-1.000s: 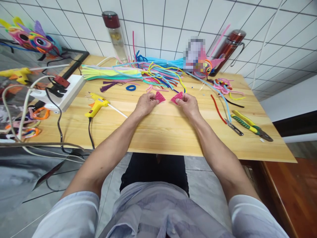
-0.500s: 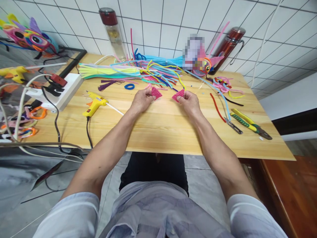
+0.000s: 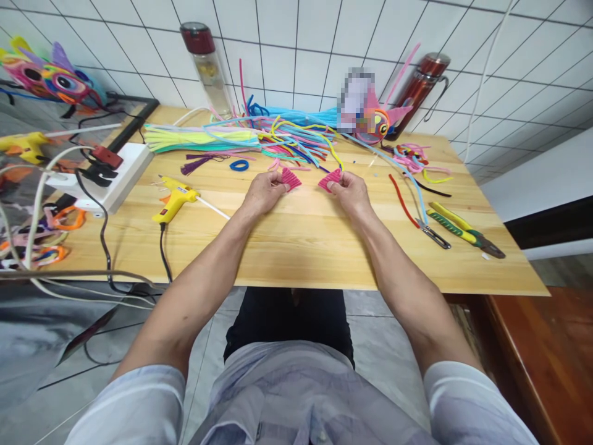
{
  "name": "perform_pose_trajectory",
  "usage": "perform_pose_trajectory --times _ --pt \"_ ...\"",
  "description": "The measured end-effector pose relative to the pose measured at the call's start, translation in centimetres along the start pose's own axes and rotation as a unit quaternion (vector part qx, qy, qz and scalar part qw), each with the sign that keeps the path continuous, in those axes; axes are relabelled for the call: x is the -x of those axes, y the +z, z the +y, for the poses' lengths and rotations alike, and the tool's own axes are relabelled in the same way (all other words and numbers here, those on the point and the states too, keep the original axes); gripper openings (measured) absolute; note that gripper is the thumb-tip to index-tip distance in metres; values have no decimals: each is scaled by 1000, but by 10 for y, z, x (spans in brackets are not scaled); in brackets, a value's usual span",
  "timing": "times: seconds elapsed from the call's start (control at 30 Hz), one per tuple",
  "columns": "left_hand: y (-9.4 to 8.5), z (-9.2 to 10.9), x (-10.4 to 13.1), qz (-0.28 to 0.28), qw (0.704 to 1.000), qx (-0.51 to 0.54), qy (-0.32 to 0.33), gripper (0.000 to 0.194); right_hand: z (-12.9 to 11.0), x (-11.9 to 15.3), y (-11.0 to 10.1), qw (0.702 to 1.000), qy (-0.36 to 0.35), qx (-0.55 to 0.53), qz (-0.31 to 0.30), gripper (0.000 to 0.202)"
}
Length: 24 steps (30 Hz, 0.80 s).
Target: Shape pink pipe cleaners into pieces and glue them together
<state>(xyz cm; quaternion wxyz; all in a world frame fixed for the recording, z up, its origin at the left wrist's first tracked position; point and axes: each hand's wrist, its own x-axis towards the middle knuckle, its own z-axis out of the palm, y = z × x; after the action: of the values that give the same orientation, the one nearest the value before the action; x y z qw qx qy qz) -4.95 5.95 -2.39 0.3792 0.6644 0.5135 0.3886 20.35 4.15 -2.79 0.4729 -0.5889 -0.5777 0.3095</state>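
Observation:
Between thumb and fingers, my left hand [image 3: 265, 193] pinches a small pink ribbed triangular piece [image 3: 291, 178], which looks like pipe cleaners laid side by side. A matching pink ribbed piece [image 3: 328, 180] is pinched in my right hand [image 3: 353, 190]. The two pieces are held apart, a short gap between them, over the middle of the wooden table [image 3: 306, 247]. Just beyond my hands lies a loose pile of coloured pipe cleaners [image 3: 296, 145]. A blue ring [image 3: 239, 165] rests beyond my left hand.
A yellow glue gun [image 3: 175, 198] lies on the left by a white power strip [image 3: 121, 176] with cables. To the right are thread snips [image 3: 434, 235] and yellow-green pliers [image 3: 466, 231]. A glass bottle [image 3: 210, 74], a red flask [image 3: 419, 89] and a colourful fish-like figure [image 3: 377, 120] stand along the wall.
Both hands keep hold of their pink pieces, which stay nearly in place. The view has shifted slightly.

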Motion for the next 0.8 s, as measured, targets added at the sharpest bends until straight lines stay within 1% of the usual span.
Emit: perform_pose_trajectory --times 0.1,0.4,0.5,0.63,0.73,0.8 --pt "0 0 0 -1 1000 4 -1 18 -1 0 0 1000 7 -1 1 15" --pt "0 -2 -2 3 1000 14 0 21 2 -2 0 1000 0 -13 0 16" --pt "0 -3 -2 6 1000 12 -2 19 6 -4 0 1000 -7 -5 5 16" --pt "0 -3 -1 -3 1000 18 -3 21 11 -5 1 1000 -14 4 -1 18" --pt "0 -2 0 -8 1000 16 0 24 9 -3 2 1000 -22 22 -5 18" --pt "1 -1 1 -1 1000 13 8 25 5 -1 2 999 -28 43 -3 16"
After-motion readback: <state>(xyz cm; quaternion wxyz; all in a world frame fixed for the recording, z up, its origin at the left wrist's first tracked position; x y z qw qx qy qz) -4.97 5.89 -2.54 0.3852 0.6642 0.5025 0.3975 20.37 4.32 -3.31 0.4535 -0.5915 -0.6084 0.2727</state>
